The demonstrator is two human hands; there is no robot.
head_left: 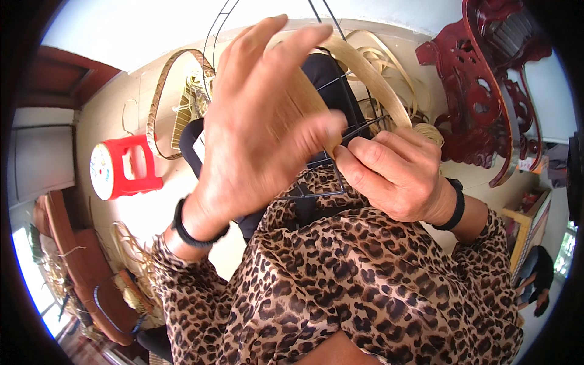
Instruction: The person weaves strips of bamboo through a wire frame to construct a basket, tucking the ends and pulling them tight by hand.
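Right hand (395,176) grip clamped on cane strip (371,76) at wire frame (340,91); left hand (261,121) fingers spread apart.

The left hand (261,115) is raised with fingers spread, its thumb against a flat pale bamboo strip (371,76) that curves over a black wire frame (340,131). The right hand (395,173) pinches the strip's near end against the wire, grip closed. Both forearms wear leopard-print sleeves (365,280) and black wristbands. Far left on the floor lies a red plastic stool (125,167); far right stands dark red carved wooden furniture (486,85).
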